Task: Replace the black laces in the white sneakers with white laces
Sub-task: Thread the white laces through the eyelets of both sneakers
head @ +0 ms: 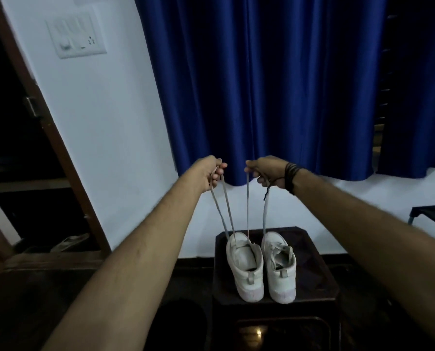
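Two white sneakers stand side by side on a dark stool [317, 282], heels toward me: the left sneaker [245, 267] and the right sneaker [279, 264]. A white lace [226, 206] runs taut up from the left sneaker to both raised hands. My left hand [212, 173] pinches one end, with a loop hanging below the fist. My right hand [267, 172] pinches the other end [248, 206]; a second strand [265, 214] hangs from it down to the right sneaker. The right sneaker's tongue area shows loose white lacing. No black lace is visible.
A blue curtain [274, 84] hangs behind the stool against a white wall. A brown door frame [59, 160] and a dark doorway lie at left. Another dark stool edge [429, 214] shows at the far right. A switch panel [76, 34] sits on the wall.
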{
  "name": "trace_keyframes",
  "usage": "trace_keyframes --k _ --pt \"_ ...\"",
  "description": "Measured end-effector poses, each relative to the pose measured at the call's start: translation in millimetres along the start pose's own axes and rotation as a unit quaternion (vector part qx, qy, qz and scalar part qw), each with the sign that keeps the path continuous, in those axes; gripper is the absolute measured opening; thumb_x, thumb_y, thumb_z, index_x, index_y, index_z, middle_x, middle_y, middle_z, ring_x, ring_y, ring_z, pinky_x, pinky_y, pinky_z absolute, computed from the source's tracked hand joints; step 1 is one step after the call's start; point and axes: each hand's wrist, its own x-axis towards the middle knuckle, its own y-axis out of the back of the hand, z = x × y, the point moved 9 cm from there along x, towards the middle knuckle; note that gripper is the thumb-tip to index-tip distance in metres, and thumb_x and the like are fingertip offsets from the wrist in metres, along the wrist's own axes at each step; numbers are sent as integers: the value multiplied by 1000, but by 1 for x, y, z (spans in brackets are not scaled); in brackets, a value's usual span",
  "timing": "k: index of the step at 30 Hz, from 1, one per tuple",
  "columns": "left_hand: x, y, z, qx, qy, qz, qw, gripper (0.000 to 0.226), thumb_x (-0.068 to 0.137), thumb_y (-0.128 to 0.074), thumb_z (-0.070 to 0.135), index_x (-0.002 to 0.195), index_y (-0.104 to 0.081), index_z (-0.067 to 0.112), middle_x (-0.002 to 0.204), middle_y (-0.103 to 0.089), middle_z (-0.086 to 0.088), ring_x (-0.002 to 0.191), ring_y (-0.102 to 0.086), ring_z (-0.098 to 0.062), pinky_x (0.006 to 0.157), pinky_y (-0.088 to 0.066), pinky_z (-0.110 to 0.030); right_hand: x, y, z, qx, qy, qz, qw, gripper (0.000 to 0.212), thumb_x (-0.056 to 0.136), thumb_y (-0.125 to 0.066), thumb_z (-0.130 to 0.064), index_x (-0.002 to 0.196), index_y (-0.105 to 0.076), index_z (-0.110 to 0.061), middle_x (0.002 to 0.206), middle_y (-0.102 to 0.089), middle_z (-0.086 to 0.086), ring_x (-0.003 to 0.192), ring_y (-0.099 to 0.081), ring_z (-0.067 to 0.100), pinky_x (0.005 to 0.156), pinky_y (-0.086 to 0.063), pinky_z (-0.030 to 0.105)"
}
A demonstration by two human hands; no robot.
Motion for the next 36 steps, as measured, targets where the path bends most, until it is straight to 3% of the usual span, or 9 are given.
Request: trace_keyframes --k 7,13,18,21,24,27,30,33,36 --pt "-35 27 95 110 -56 45 991 36 103 -43 24 72 -57 15 55 -41 5 33 -25 -4 41 -22 -18 -24 27 -104 -63 32 -29 997 32 104 -44 -36 87 -62 -15 57 -43 -5 36 -34 5 34 -28 16" --pt "-71 41 168 211 -107 67 969 33 101 -51 31 73 -60 17 55 -43 6 40 -27 -5 44 -23 -17 -39 38 -167 -135 58 -77 986 28 103 -47 -31 102 -70 -15 63 -52 -7 43 -39 4 41 -32 18" --pt "-102 47 210 292 -155 85 940 27 98 -61 34 81 -69 15 56 -49 5 43 -33 -5 39 -27 -17 -67 43 -205 -187 76 -90 975 28 101 -51 -22 119 -68 -7 75 -65 -5 52 -45 3 51 -34 17" --pt "-113 53 231 283 -217 130 925 27 85 -77 37 78 -73 11 46 -54 7 34 -40 -2 37 -32 -16 -79 51 -226 -225 107 -22 968 19 97 -61 -21 108 -68 -7 73 -72 -2 51 -49 4 52 -40 18" --pt "-118 52 244 277 -286 147 905 27 78 -84 36 73 -74 11 54 -63 2 36 -48 0 46 -41 -17 -86 54 -241 -204 157 8 966 16 92 -68 -20 103 -68 -8 84 -76 4 57 -55 7 59 -46 22" --pt "-125 45 250 298 -324 134 888 23 81 -82 28 78 -73 7 59 -68 -3 43 -57 -4 47 -45 -17 -94 53 -252 -179 199 -12 963 12 98 -57 -13 105 -66 -9 93 -76 6 66 -61 9 68 -52 23" --pt "-138 38 257 309 -368 125 868 21 76 -86 21 79 -73 5 60 -71 -5 51 -68 -12 50 -52 -19 -102 54 -263 -234 234 0 944 11 100 -54 -13 109 -60 -10 94 -77 4 68 -65 12 70 -53 26" --pt "-146 37 262 277 -390 125 869 23 70 -90 20 77 -74 6 60 -71 -7 54 -71 -16 51 -54 -22 -113 56 -276 -312 293 59 902 10 94 -64 -18 102 -62 -12 84 -77 0 72 -71 17 77 -58 32" --pt "-144 36 259 198 -399 111 888 23 69 -91 18 80 -75 6 64 -73 -8 53 -69 -14 49 -52 -20 -127 59 -287 -308 353 93 878 9 86 -75 -20 91 -71 -13 77 -76 -2 73 -73 14 75 -60 26"
